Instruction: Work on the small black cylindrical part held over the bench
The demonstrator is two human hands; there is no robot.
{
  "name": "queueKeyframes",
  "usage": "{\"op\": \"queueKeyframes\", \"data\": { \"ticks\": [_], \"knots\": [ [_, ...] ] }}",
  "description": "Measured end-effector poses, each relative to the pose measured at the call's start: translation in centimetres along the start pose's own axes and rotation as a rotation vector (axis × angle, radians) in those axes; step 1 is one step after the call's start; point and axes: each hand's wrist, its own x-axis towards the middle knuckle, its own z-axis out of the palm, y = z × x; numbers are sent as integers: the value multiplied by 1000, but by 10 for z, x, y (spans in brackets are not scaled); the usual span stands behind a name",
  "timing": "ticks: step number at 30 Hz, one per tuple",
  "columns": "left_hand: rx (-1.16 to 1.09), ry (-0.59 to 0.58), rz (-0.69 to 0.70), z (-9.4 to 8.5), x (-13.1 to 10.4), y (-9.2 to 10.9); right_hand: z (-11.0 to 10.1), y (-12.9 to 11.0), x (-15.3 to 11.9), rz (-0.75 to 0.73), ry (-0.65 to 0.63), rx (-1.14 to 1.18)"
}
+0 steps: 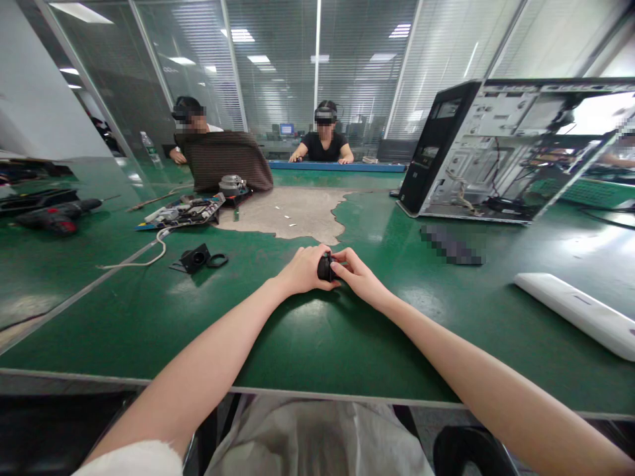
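Observation:
Both my hands meet over the green table (307, 337) around a small black part (325, 268). My left hand (303, 270) curls over its left side and grips it. From the right, the fingertips of my right hand (358, 276) pinch the same part. Most of the part is hidden between my fingers, so I cannot make out its shape. It sits just above or on the table surface.
A black square piece (194, 258) and a black ring (217, 260) lie to the left, near a white cable (149, 254) and a circuit board (186, 211). An open computer case (496, 152) stands at right, a white bar (580, 314) nearer. A drill (57, 217) lies far left. Two people sit opposite.

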Motion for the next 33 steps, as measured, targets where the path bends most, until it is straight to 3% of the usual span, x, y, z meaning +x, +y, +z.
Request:
{"op": "queueKeyframes", "data": {
  "ticks": [4, 12, 20, 26, 33],
  "knots": [
    [7, -3, -14, 0, 0, 1, -2, 2, -3, -30, -71, 95],
    [2, -15, -25, -1, 0, 3, 0, 5, 3, -14, 44, -1],
    [-6, -7, -20, -2, 0, 3, -3, 2, -1, -2, -46, 72],
    [-8, -3, -9, 0, 0, 2, -1, 4, 3, -34, 46, 23],
    [-18, -5, -21, 1, 0, 1, 0, 1, 3, 12, 47, -35]
  ]
}}
